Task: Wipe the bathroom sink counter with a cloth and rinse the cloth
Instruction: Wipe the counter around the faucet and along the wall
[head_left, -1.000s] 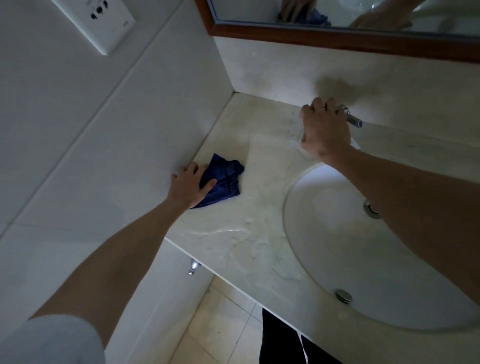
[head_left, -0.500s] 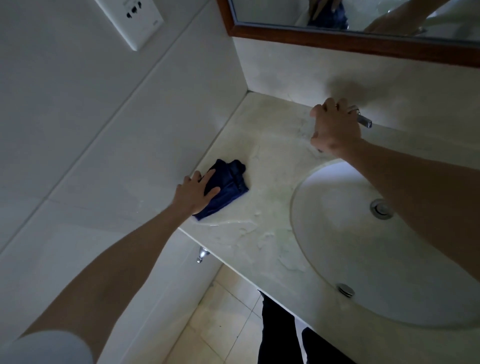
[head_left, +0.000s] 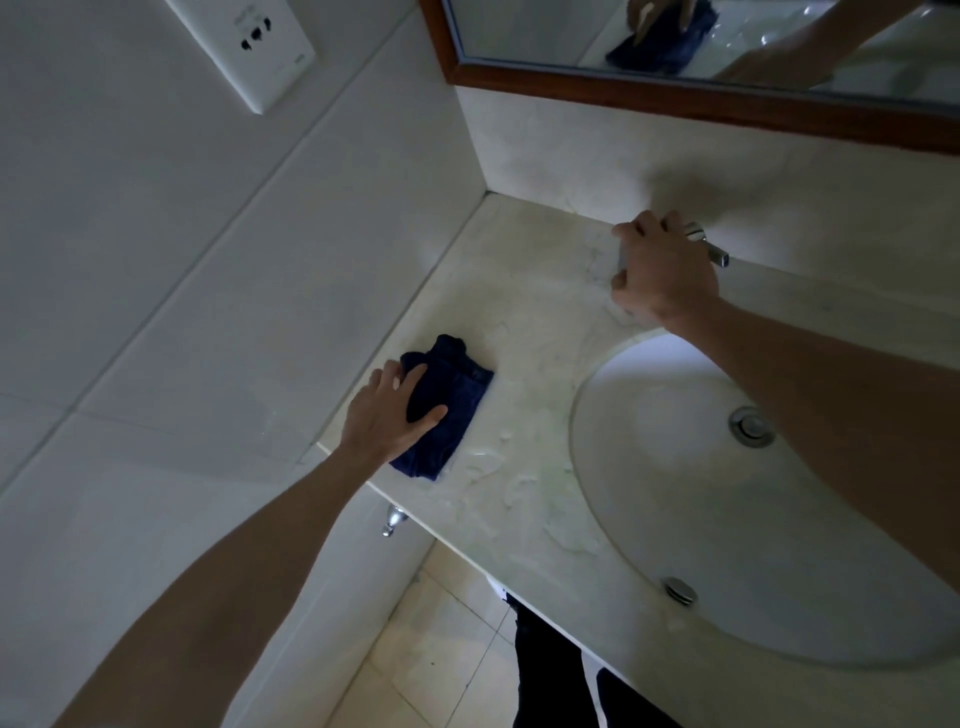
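Right hand (head_left: 662, 270) hides the faucet (head_left: 709, 247).

Bare forearms, dark trousers (head_left: 550, 670) with a white side stripe

Left hand (head_left: 387, 423) lies flat with spread fingers on a folded dark-blue cloth (head_left: 449, 410), pressing it to the wet, pale marble counter (head_left: 524, 322) close to the white tiled side wall (head_left: 208, 291). Right hand (head_left: 662, 273) is curled round a chrome tap (head_left: 709, 247) at the back edge of the oval white basin (head_left: 675, 467). A wood-framed mirror (head_left: 675, 101) above reflects cloth and arm; a white wall socket (head_left: 249, 44) sits upper left.
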